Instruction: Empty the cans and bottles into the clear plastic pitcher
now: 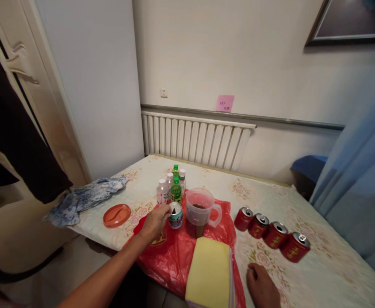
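Head view shows the left hand [155,222] gripping an opened can [175,215] by its side. The can stands on the red bag [177,261], just beside the pitcher [200,211]. The right hand [263,287] rests loosely closed on the tablecloth [322,265], holding nothing.

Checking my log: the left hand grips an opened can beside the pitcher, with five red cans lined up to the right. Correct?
No: the head view shows four red cans in that row, not five. The left hand does grip the opened can beside the pitcher.
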Motion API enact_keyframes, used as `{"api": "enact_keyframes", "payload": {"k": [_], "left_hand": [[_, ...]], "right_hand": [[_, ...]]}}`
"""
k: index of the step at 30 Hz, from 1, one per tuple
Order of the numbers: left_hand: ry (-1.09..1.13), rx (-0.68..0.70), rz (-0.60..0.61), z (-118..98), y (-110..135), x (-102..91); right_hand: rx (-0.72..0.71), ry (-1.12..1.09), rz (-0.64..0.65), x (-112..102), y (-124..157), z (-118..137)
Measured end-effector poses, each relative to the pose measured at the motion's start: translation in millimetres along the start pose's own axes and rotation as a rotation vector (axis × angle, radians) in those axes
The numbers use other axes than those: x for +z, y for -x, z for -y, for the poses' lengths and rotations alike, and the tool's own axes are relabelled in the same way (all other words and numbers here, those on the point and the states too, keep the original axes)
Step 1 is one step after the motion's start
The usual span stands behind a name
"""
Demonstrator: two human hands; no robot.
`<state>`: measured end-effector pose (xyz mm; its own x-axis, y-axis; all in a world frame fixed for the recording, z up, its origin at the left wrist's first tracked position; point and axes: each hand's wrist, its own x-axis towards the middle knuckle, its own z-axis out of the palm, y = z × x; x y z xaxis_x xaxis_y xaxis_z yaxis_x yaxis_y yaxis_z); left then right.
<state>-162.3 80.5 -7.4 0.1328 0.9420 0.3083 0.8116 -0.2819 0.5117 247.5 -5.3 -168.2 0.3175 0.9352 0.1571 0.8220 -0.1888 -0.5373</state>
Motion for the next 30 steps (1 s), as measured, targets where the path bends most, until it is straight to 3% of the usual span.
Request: {"api": "enact_keyframes", "payload": {"k": [4,7,13,18,25,30], "left_hand": [[0.04,0.028,0.041,-19,22,5.3],[0.075,0.048,0.074,-32,36,14.3],[0.141,0.133,0.134,-58,60,39.3],[0.162,0.202,0.176,-81,79,54.0],[0.129,0.247,0.229,-104,98,56.8],[0.363,0.097,0.177,-110,104,50.1]], "right_hand": [[0.088,-0.074,-0.01,-5,-1,0],[0.141,-0.181,-0.015,-10,0,14],[-0.096,-0.57,0.101,-18,24,95],[-0.263,-0.643,0.154,-22,48,150],[-0.231,-0.611,0.187,-26,60,159],[-0.23,-0.634,0.143,-41,63,160]]}}
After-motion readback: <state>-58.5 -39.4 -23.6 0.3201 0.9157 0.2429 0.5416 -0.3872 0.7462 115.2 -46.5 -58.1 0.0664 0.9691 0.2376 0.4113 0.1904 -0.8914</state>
